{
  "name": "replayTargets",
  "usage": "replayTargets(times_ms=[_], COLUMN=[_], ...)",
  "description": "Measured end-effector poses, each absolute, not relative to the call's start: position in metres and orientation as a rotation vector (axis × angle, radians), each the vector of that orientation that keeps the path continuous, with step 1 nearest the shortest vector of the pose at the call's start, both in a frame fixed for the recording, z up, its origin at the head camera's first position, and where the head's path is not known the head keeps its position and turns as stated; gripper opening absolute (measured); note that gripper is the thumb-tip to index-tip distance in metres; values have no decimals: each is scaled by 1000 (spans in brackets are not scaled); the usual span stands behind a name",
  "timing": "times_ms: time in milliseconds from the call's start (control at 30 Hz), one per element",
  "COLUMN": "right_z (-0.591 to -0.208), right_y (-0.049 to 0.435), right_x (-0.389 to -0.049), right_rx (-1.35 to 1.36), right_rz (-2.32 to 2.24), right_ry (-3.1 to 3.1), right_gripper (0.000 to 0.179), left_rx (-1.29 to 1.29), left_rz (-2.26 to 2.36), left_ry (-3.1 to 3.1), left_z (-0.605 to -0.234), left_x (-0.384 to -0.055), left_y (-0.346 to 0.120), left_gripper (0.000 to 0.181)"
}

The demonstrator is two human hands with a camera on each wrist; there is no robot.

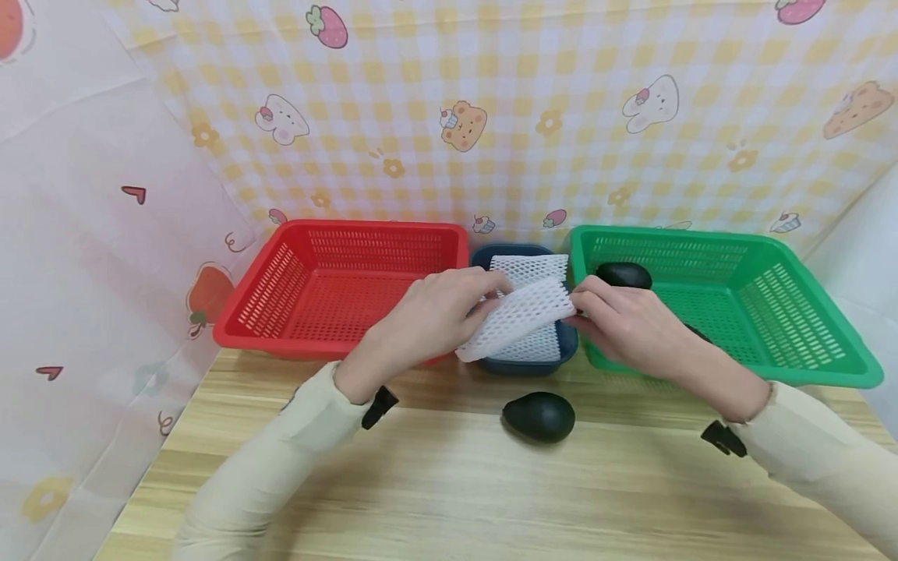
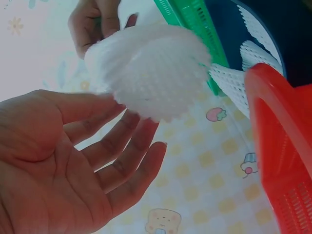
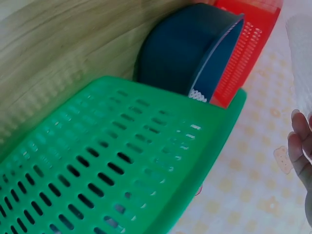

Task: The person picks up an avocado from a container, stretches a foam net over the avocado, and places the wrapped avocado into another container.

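A white foam net sleeve (image 1: pixel 521 315) is held between the two hands, above a dark blue basin (image 1: pixel 529 368). My left hand (image 1: pixel 442 308) pinches its left part between thumb and fingers; the left wrist view shows the sleeve's (image 2: pixel 156 73) ribbed mesh close up. At the other end, my right hand (image 1: pixel 627 323) pinches the sleeve's edge with thumb and fingertips. More white net sleeves (image 1: pixel 529 269) lie in the basin under the held one. A dark avocado (image 1: pixel 539 417) rests on the table in front of the basin.
To the left stands a red basket (image 1: pixel 337 304) with perforated walls. On the right, a green basket (image 1: pixel 730 304) holds an avocado (image 1: pixel 624 274) and another dark item partly hidden by the right forearm. A checked cloth (image 1: pixel 491 117) hangs behind the wooden table (image 1: pixel 449 491).
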State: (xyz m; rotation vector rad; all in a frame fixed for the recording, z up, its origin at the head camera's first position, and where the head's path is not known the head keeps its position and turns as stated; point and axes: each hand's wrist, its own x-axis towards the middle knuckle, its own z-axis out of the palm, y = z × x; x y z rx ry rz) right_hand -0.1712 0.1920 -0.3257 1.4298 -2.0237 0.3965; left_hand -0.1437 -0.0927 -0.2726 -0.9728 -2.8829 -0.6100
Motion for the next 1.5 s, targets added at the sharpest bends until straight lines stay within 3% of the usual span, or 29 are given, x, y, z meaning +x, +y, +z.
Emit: replayTargets(times_ms=[300, 600, 800, 933, 1067, 1200, 1500], right_z=[-320, -318, -322, -324, -327, -328, -332], right_y=[193, 197, 200, 199, 196, 193, 190], right_x=[-167, -167, -168, -169, -167, -162, -144], right_rx=[1358, 1300, 1300, 1314, 1355, 1378, 1486], right_rz=[617, 790, 839, 857, 877, 858, 832], right_ry=[-2129, -2229, -2247, -2256, -2237, -2245, -2312], right_gripper=[38, 39, 13, 28, 12, 32, 29], left_rx=[-945, -970, -944, -966, -977, -936, -824], left_rz=[-669, -985, -1071, -1052, -1023, -983, -912], left_ry=[-2964, -2890, -2881, -2819, -2713, -2628, -2596], left_z=[-274, -281, -287, -290, -294, -296, -294], left_x=[-149, -155, -157, -162, -166, -169, -170], left_y=[-109, -134, -144, -144, -143, -143, -149], left_gripper=[42, 39, 37, 37, 31, 23, 17])
